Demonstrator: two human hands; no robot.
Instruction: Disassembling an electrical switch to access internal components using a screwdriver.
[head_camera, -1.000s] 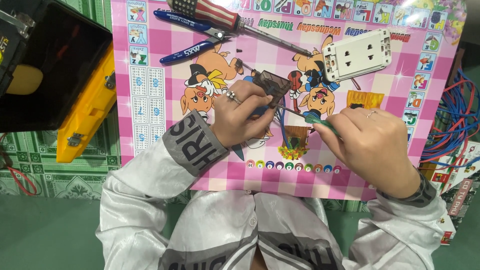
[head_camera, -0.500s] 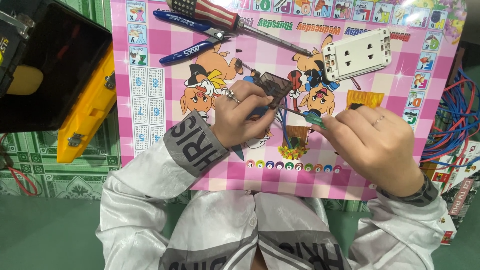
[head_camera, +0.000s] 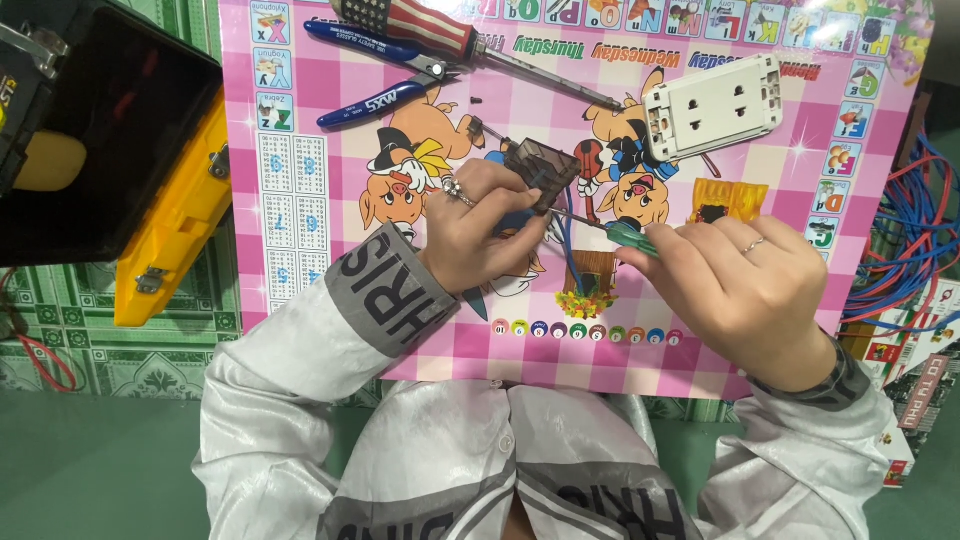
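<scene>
While the left hand (head_camera: 480, 235) pinched the small dark translucent module (head_camera: 541, 172) between thumb and fingers, it kept the part lifted just off the pink cartoon mat (head_camera: 300, 280), apparently so the tool tip could reach its side. Fingers were curled tight around the part, a ring showing on one; blue wires (head_camera: 568, 250) ran down from the module past the palm toward the mat's lower edge.

Right hand (head_camera: 740, 285) was closed around a green-handled screwdriver (head_camera: 630, 236), shaft angled up-left toward the module; the tip looked to meet it, exact contact hidden by the fingers. Grip was a loose fist, handle poking out by the thumb, wrist resting low on the mat, likely for steadiness.

Both forearms came in from the bottom edge, grey-cuffed silver sleeves, elbows spread, hands converging at mat centre.

Parked at the mat's top, well apart from the hands: white double socket (head_camera: 714, 106), large screwdriver with a striped handle (head_camera: 410, 22), blue-handled pliers (head_camera: 385, 72). Yellow-and-black toolbox (head_camera: 120, 170) sat open off the mat's left side; tangle of red and blue cable (head_camera: 915, 240) off the right.
</scene>
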